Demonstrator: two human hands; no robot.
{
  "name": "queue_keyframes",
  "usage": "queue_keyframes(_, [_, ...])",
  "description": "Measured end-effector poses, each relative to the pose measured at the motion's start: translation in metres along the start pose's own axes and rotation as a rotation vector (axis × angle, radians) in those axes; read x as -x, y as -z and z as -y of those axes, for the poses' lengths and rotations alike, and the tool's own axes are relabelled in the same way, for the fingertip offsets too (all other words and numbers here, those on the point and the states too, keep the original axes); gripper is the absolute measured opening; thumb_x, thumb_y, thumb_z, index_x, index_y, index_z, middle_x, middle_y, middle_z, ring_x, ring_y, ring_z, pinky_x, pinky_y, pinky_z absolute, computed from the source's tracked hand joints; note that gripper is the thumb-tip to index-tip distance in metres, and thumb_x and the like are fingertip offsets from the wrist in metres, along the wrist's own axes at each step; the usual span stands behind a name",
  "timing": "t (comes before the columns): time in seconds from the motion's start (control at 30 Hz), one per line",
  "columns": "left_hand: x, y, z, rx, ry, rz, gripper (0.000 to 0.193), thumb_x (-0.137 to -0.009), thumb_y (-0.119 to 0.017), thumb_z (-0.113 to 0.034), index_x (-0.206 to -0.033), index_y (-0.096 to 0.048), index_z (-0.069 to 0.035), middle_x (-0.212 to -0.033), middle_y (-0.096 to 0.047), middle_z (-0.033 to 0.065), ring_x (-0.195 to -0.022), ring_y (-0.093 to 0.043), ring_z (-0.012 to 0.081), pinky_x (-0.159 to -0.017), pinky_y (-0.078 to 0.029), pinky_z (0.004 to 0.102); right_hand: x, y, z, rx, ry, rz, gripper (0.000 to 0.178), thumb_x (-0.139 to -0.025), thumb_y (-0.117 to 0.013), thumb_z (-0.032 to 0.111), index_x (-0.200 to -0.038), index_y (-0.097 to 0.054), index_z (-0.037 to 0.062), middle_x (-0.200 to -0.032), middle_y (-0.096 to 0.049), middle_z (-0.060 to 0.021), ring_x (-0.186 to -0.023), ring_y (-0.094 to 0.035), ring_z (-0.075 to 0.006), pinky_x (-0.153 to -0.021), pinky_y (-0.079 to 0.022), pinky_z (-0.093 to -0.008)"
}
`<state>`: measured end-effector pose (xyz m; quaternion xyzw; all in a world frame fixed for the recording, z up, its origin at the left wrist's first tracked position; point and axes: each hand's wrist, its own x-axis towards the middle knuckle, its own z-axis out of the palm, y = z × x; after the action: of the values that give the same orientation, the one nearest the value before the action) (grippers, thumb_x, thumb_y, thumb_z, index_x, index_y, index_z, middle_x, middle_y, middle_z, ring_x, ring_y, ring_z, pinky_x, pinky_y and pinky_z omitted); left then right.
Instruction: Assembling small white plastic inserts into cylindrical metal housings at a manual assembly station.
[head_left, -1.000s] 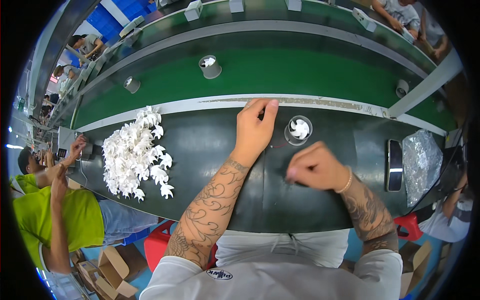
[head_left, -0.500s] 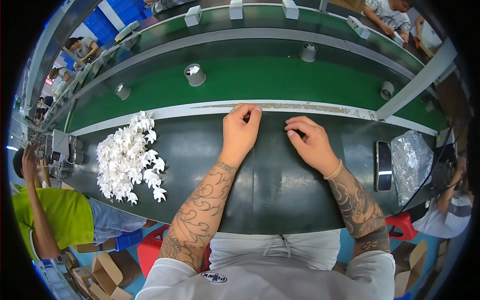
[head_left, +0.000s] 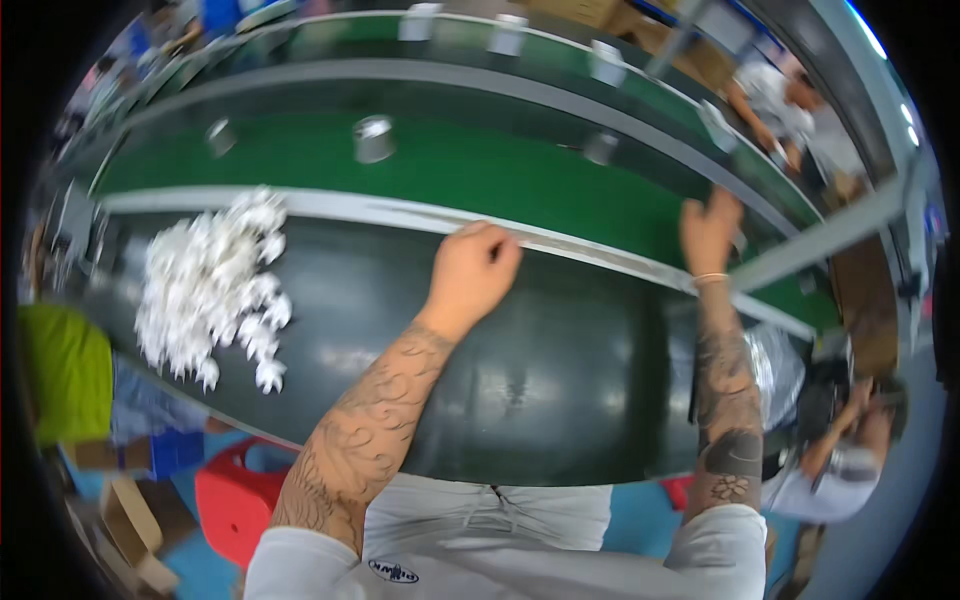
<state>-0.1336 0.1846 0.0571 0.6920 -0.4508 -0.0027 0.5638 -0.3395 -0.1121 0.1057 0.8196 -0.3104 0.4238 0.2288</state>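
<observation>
My left hand [head_left: 475,275] rests in a loose curl at the pale strip along the bench's far side, and nothing shows in its fingers. Over the green belt [head_left: 560,205], my right hand [head_left: 712,232] reaches out with fingers extended, blurred by motion. Just beside it, partly covered, is a small grey cup [head_left: 740,242]. Several small white pointed plastic pieces [head_left: 210,290] lie heaped on the dark bench [head_left: 520,370], left of my left forearm.
Other cups stand on the belt: a metallic one [head_left: 374,140], a grey one [head_left: 600,148] and another at left [head_left: 220,137]. A slanted metal post [head_left: 820,235] rises right of my hand. Clear plastic wrap [head_left: 775,375] lies beyond my right forearm. Co-workers sit around.
My right hand has gone from above the bench, forward and right, over the belt by the right-hand cup, its fingers straightening. My left hand stays curled at the strip. The view has shifted and tilted.
</observation>
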Motion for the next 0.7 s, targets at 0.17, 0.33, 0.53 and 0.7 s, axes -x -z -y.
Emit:
queue_keyframes(0.17, [0.000, -0.021, 0.002, 0.088, -0.088, -0.062, 0.015, -0.078, -0.061, -0.012, -0.069, -0.061, -0.001, -0.071, -0.061, 0.0175, -0.071, -0.060, 0.0378, -0.064, -0.049, 0.0456, -0.011, -0.079, -0.126, 0.523, -0.295, 0.765, 0.037, -0.096, -0.050, 0.032, -0.109, -0.066, 0.0023, -0.104, -0.068, -0.0214, -0.098, -0.066, -0.0341, -0.082, -0.051, -0.0474])
queue_keyframes(0.33, [0.002, -0.013, -0.009, 0.133, -0.031, -0.066, 0.013, -0.079, -0.060, -0.008, -0.069, -0.061, 0.000, -0.074, -0.062, 0.0132, -0.079, -0.060, 0.0322, -0.075, -0.047, 0.0421, 0.030, -0.110, -0.215, 0.102, -0.582, 0.626, 0.049, -0.087, -0.060, 0.035, -0.118, -0.057, -0.0036, -0.119, -0.063, -0.0203, -0.113, -0.058, -0.0351, -0.096, -0.044, -0.0413])
queue_keyframes(0.53, [0.013, 0.012, -0.004, -0.242, -0.013, -0.255, 0.014, -0.078, -0.063, -0.015, -0.080, -0.070, -0.002, -0.105, -0.060, 0.0145, -0.116, -0.047, 0.0333, -0.098, -0.034, 0.0503, 0.041, 0.006, 0.072, -1.339, -0.870, 0.431, 0.021, -0.094, -0.064, 0.021, -0.104, -0.054, 0.0056, -0.098, -0.061, -0.0058, -0.086, -0.058, -0.0148, -0.075, -0.047, -0.0287])
queue_keyframes(0.7, [0.019, 0.046, -0.002, -0.756, 0.108, -0.193, 0.031, -0.078, -0.062, -0.022, -0.102, -0.071, -0.004, -0.139, -0.044, 0.0245, -0.139, -0.025, 0.0414, -0.109, -0.009, 0.0690, 0.090, 0.059, 0.151, -1.426, -0.753, 0.228, 0.015, -0.095, -0.062, 0.017, -0.100, -0.053, 0.0060, -0.091, -0.055, -0.0012, -0.074, -0.050, -0.0081, -0.066, -0.041, -0.0227])
